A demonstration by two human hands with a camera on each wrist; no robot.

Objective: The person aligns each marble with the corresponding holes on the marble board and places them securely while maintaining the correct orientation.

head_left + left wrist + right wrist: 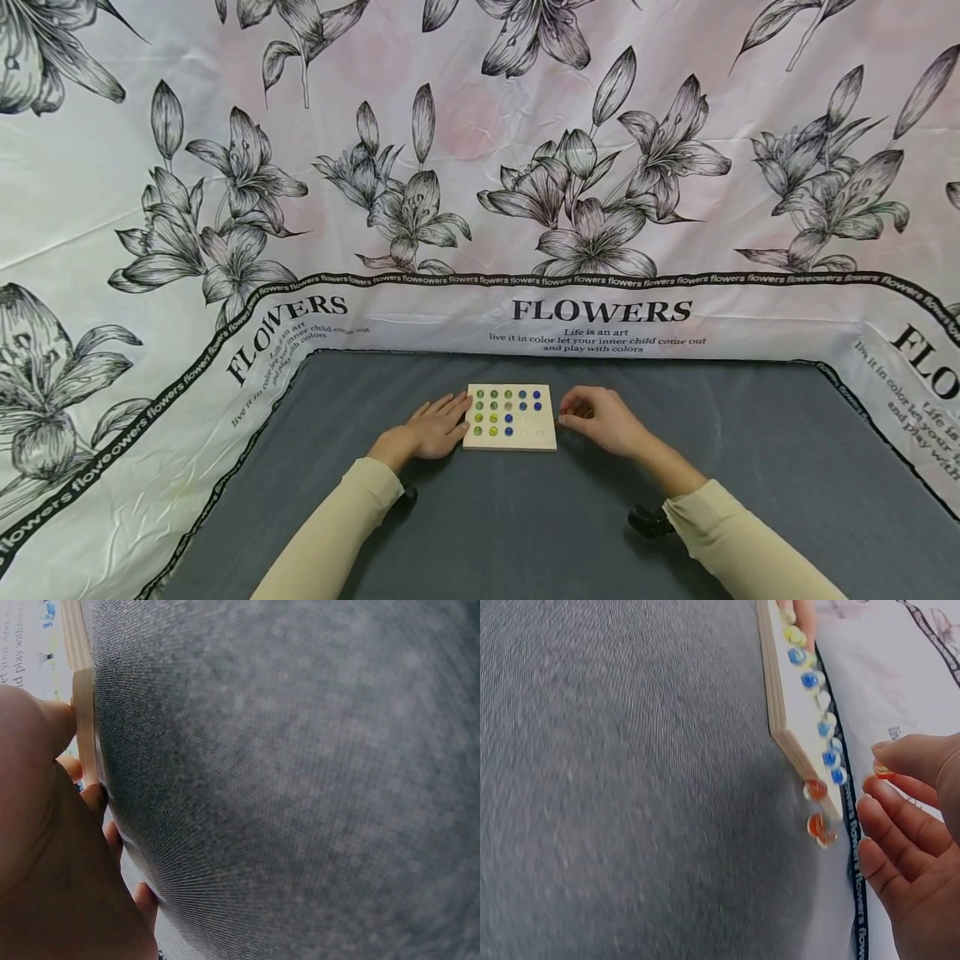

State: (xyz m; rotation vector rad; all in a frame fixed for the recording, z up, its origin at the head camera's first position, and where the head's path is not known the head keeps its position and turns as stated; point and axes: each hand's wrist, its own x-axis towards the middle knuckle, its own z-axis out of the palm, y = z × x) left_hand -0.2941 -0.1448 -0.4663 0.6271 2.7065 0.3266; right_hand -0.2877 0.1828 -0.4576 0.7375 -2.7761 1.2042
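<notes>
A pale wooden board [533, 442] lies on the dark grey cloth, with rows of glass marbles [508, 407] in green, yellow and blue. Bare hollows show at its lower right. My left hand [432, 428] rests at the board's left edge, fingers extended; in the left wrist view the thumb [60, 724] touches the wooden side. At the right edge, my right hand [603, 418] pinches an orange marble [883, 772] between thumb and forefinger, its other fingers loosely bent. Loose orange marbles [816, 825] lie beside the board's right end, close to that hand.
Grey cloth [480, 525] covers the table around the board. Behind it and at both sides rises a white curtain [420, 317] printed with flowers and lettering. A black wrist device [648, 521] sits under the right cuff, another [408, 497] under the left.
</notes>
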